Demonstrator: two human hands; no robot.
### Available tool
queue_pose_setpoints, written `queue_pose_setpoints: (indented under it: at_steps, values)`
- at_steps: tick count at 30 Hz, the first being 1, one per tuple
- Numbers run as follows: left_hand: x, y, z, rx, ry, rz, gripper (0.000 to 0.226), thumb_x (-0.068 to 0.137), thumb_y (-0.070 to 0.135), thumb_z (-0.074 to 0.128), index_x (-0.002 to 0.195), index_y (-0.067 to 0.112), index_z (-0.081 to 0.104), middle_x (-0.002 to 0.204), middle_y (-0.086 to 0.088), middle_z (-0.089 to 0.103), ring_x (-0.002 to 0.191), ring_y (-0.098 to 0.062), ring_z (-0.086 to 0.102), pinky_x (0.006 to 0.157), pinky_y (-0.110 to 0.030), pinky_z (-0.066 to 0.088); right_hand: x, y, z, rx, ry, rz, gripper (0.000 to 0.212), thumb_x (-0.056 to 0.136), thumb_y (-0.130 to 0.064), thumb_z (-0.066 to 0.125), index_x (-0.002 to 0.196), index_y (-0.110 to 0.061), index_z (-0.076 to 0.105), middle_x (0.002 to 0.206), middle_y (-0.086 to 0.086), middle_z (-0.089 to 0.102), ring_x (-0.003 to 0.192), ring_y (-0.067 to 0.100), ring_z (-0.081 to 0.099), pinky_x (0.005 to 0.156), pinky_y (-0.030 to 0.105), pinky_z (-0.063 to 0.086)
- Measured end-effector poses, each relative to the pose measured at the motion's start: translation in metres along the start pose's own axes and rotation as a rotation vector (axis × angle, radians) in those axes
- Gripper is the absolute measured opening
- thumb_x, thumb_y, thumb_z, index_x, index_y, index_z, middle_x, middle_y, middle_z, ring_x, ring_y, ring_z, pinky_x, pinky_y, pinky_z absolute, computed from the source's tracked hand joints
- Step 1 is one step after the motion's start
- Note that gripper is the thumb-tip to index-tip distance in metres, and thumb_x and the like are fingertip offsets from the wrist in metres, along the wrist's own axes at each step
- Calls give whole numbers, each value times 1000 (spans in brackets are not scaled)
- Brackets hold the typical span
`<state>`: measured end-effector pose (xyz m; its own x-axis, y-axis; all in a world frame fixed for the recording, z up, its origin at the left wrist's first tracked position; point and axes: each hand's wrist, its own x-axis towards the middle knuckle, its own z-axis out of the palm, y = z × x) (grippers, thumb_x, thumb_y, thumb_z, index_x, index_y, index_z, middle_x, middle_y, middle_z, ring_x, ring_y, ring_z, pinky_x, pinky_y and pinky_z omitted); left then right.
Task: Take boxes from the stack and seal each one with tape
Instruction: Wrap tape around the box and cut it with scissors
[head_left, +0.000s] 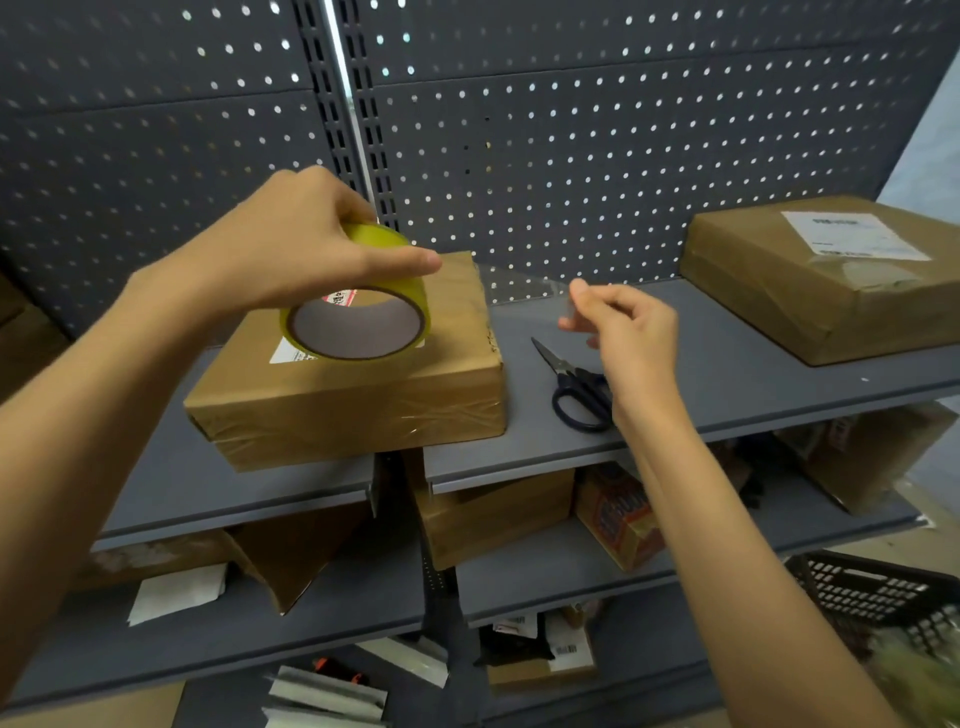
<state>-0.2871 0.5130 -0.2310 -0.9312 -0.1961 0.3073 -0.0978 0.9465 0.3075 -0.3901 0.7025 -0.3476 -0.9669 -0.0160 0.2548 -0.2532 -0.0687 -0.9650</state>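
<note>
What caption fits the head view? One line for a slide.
Left hand holds tape roll above box; right hand pulls clear strip beside scissors.

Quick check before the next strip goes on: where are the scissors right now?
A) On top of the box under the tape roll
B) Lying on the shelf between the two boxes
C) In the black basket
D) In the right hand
B: the scissors lie flat on the shelf, beside the right hand, which pinches the clear tape end instead.

Single head-worn view, looking forward and down, close over shelf (727, 364)
</note>
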Motion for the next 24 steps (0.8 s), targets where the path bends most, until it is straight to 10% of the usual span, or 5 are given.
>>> queue_pose_setpoints:
  at_steps: [7,17,24]
  values:
    - [17,2,10,89,-96,-27,65,70,60,71,72,-5,65,55,-10,47,51,-19,39,48,-28,26,-6,25,-2,-8,-71,185,17,93,-18,61,79,-8,62,70,3,61,60,7,66,44,20,49]
    - [34,2,15,137,-161,-12,60,69,60,73,56,6,51,52,-7,38,51,-20,33,52,-30,24,-4,35,10,94,-116,373,18,97,-17,54,82,-7,55,95,11,61,68,20,70,65,30,60]
    - [41,-5,16,183,-209,-30,60,69,61,72,62,4,55,54,-7,40,53,-21,34,51,-30,24,-17,45,23,-473,-229,162,24,101,-29,41,86,-11,48,82,14,65,67,26,63,69,41,55]
